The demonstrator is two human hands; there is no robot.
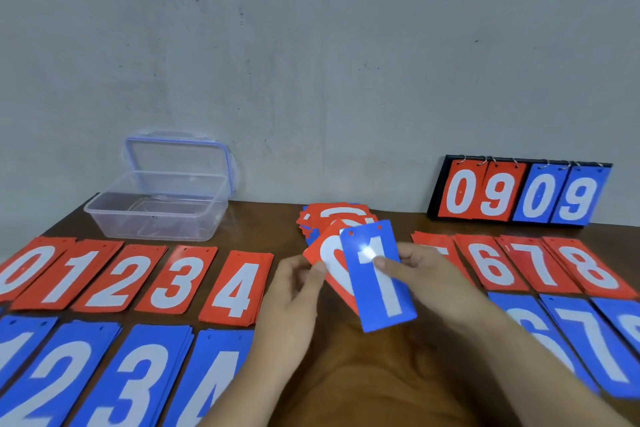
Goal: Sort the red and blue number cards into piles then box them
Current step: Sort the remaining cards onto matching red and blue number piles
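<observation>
**Status:** sorting is well advanced but not complete. Boxing has not begun. The clear box stands open at the back of the tabletop. Its lid is propped behind it, and no cards are visible inside.

**Sorted, in front of the box and running to its right:**
- Nine red piles in the row nearer the box: 0 to 4, one mostly hidden, and 6 to 8.
- Seven blue piles in the row farther from the box: 1 to 4, 6, 7 and one cropped.

**Remaining:** one unsorted heap to the right of the box, plus the cards in hand.

**Hands:** the right hand pinches the blue 1 card, to the right of the box and in front of the heap. The left hand grips at least one red card, which the blue card overlaps.

**Also present:** one scoreboard stand far to the right of the box, showing two red and two blue cards.
</observation>
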